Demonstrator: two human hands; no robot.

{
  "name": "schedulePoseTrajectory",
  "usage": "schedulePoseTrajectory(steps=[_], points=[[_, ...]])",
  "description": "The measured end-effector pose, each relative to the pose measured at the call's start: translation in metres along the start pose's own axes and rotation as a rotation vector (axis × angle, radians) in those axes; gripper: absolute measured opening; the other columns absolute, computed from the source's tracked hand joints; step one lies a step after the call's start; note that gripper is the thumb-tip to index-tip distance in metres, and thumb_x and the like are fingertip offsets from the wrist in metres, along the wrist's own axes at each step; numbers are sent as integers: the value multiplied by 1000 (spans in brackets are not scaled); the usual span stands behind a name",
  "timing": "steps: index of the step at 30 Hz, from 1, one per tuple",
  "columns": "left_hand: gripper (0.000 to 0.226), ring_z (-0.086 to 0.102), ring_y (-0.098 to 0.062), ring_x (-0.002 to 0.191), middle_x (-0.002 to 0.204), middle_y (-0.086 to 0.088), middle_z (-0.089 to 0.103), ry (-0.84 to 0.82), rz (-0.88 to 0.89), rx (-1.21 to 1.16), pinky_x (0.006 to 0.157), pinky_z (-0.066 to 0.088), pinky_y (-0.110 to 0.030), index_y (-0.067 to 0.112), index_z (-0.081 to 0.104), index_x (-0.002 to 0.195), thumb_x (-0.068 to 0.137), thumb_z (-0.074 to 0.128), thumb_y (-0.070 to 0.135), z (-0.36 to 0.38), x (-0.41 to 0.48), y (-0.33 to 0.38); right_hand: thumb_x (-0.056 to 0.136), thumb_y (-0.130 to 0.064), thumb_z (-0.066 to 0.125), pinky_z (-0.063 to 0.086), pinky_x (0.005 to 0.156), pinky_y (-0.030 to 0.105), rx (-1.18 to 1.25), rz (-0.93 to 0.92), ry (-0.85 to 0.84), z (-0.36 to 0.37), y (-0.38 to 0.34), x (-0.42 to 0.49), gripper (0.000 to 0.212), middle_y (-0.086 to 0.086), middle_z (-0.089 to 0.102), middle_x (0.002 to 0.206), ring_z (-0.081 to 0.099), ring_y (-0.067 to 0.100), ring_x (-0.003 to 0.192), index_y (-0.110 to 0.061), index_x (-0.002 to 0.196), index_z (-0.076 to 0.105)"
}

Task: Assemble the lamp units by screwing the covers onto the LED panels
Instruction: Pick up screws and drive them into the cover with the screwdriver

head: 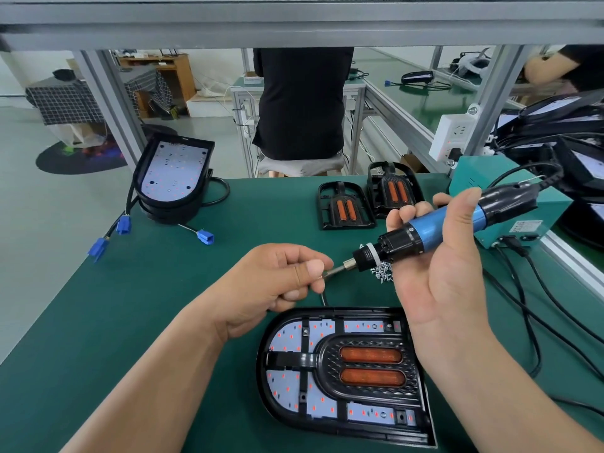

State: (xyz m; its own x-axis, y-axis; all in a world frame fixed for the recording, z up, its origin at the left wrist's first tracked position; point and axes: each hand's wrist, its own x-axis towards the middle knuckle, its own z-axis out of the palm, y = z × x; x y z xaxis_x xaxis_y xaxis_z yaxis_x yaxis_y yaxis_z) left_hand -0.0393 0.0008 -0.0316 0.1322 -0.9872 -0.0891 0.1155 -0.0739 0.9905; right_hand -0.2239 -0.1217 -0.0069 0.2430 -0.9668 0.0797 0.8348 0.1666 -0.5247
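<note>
Nearest us: one lamp unit (343, 371), black cover (366, 367) seated on its LED panel (294, 341), on the green table (130, 305).

Our right hand (438, 266) was clamped round one blue electric screwdriver (434, 230); our left hand (277, 276) was pinched at the bit tip (333, 271), apparently seating a screw we could not see.

We judged the step screw-loading; next, the bit must drop squarely into a cover hole.

Also: one heap of screws (382, 273), two spare covers (344, 206), one stack of panels (173, 174).

Left hand (277, 282) pinches with thumb and fingers (315, 268); right hand (438, 256), palm up, is curled closed, both forearms extended.
</note>
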Motion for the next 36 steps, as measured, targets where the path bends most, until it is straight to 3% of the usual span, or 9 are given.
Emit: schedulePoseTrajectory(steps=[4, 8, 10, 12, 14, 17, 20, 24, 36], points=[[34, 34, -8, 55, 79, -3, 64, 56, -41, 35, 43, 26, -15, 10, 79, 104, 94, 66, 40, -2, -2, 3, 95, -48, 73, 60, 95, 40, 32, -4, 17, 0, -4, 2, 39, 2, 58, 85, 62, 20, 78, -14, 107, 58], [44, 45, -10, 58, 72, 5, 61, 17, -98, 453, 54, 39, -25, 16, 81, 92, 86, 71, 57, -3, -4, 4, 99, -46, 70, 59, 95, 40, 56, -8, 27, 2, -12, 4, 35, 2, 58, 83, 61, 19, 75, -14, 105, 58], [56, 47, -14, 64, 70, 2, 56, -49, -112, 596, 64, 40, -33, 8, 70, 77, 85, 71, 64, 0, -5, 3, 100, -45, 70, 59, 97, 41, 77, -6, 31, 2, -16, 5, 34, 2, 58, 83, 61, 19, 75, -14, 105, 58], [68, 36, -17, 64, 68, -3, 38, -92, -111, 595, 60, 30, -33, 7, 50, 67, 86, 72, 69, 3, -7, 3, 100, -43, 72, 58, 97, 41, 93, -5, 28, 3, -19, 5, 33, 2, 58, 82, 61, 19, 75, -13, 104, 59], [68, 40, -15, 63, 66, -4, 42, -115, -103, 563, 60, 33, -31, 8, 57, 67, 81, 75, 72, 5, -8, 5, 100, -41, 72, 59, 95, 40, 113, -7, 27, 3, -22, 4, 32, 3, 58, 82, 60, 19, 76, -12, 104, 58], [48, 57, -7, 67, 70, 0, 68, -123, -97, 609, 67, 44, -25, 20, 81, 83, 72, 82, 66, 8, -8, 6, 102, -39, 70, 58, 94, 38, 123, 2, 22, 5, -24, 3, 30, 2, 57, 83, 59, 18, 73, -12, 105, 57], [31, 46, 1, 54, 55, 17, 56, -111, -89, 650, 54, 35, -12, 22, 80, 79, 79, 88, 52, 12, -7, 4, 102, -34, 69, 57, 92, 37, 109, 27, 8, 9, -24, 1, 24, 1, 57, 82, 59, 16, 71, -13, 104, 58], [38, 34, -7, 51, 52, 12, 40, -56, -56, 740, 49, 29, -18, 18, 69, 66, 89, 82, 46, 13, -5, 1, 102, -21, 65, 55, 81, 33, 57, 58, -65, 13, -23, -8, 12, -1, 56, 80, 56, 13, 68, -13, 105, 57], [38, 35, -6, 47, 49, 13, 42, 154, 39, 834, 45, 29, -17, 17, 65, 66, 90, 78, 44, 6, 0, -4, 99, -14, 46, 48, 61, 27, -195, 173, -422, 22, -3, -46, 15, -3, 48, 75, 47, 13, 63, -19, 107, 58]])
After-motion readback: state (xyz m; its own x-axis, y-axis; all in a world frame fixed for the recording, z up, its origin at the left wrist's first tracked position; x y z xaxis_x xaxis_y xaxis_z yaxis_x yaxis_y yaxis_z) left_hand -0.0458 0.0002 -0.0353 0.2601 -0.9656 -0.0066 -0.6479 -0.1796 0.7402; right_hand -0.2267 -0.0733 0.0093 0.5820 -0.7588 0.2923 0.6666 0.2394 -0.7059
